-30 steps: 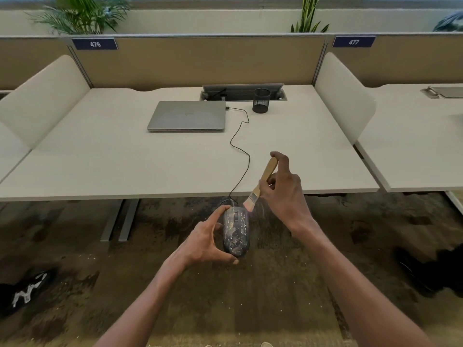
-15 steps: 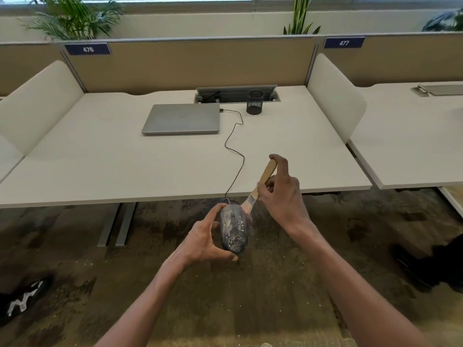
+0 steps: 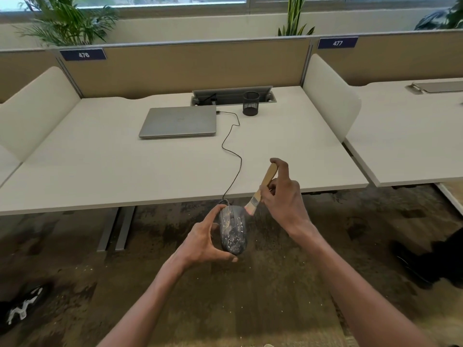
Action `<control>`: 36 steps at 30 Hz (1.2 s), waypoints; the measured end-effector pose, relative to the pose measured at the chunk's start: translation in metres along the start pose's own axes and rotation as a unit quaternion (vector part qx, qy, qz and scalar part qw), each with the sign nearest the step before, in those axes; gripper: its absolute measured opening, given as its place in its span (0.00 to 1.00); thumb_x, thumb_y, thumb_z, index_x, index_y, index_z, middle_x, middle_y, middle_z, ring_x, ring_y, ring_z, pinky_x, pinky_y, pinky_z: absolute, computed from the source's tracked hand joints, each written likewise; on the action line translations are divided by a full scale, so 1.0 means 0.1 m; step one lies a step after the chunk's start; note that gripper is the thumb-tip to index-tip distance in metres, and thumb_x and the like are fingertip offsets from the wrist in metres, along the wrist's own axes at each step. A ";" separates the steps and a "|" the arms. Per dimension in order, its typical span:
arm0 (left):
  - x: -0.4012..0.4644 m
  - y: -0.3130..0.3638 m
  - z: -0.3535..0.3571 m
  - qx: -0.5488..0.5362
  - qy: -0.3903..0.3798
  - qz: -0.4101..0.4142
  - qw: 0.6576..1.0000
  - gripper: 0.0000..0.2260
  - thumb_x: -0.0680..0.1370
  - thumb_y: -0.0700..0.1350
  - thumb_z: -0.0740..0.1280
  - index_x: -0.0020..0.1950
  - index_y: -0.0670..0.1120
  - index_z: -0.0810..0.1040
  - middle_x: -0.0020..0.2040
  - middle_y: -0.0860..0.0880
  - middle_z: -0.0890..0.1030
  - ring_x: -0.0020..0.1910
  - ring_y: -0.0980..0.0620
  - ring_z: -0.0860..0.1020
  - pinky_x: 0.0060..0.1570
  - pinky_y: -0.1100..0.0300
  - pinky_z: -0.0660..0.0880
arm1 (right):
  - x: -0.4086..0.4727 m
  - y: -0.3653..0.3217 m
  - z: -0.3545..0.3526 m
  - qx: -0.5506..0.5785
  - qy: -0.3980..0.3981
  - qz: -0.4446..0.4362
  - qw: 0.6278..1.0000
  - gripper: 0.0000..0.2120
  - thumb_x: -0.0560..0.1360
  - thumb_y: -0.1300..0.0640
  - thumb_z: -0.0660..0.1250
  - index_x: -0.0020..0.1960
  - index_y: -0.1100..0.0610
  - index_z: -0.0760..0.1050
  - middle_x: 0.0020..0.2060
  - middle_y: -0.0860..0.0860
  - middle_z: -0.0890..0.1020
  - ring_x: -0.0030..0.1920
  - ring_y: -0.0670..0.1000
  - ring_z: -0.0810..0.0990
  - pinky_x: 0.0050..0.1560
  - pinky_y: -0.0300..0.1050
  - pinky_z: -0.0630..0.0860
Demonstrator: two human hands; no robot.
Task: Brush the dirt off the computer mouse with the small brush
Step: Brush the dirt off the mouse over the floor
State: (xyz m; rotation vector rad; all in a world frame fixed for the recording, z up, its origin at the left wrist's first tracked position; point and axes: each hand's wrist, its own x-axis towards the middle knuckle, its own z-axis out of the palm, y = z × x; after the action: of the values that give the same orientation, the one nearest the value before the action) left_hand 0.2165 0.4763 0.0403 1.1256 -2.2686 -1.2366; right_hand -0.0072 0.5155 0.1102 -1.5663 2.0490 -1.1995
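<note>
Bright, even daylight from windows (image 3: pixel 175 1) at top; panes blown out w/ glare; desk (image 3: pixel 100 171) evenly lit, soft sheen; deep shadow under desk, carpet (image 3: pixel 250 296) dim + murky; wide-angle bends desk edges & partitions (image 3: pixel 175 68) at sides; brush bristles (image 3: pixel 250 209) slightly blurred; overall soft, compression smear.

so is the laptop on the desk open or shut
Shut. The laptop lies flat on the desk with its lid down; only the plain grey top shows, no screen or keys.
</note>
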 end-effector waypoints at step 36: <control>-0.01 0.00 0.03 -0.006 -0.003 -0.037 0.999 0.56 0.59 0.53 0.85 0.78 0.60 0.54 0.66 0.49 0.79 0.62 0.55 0.78 0.67 0.53 0.72 | -0.09 0.10 -0.01 0.033 -0.040 -0.020 0.998 0.29 0.79 0.62 0.71 0.72 0.48 0.58 0.38 0.53 0.84 0.35 0.50 0.86 0.38 0.48 0.86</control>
State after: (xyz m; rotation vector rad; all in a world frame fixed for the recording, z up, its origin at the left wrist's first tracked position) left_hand 0.2152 0.4789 0.0383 1.2124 -2.2396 -1.2798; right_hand -0.0112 0.5251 0.1007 -1.6055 1.9160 -1.1862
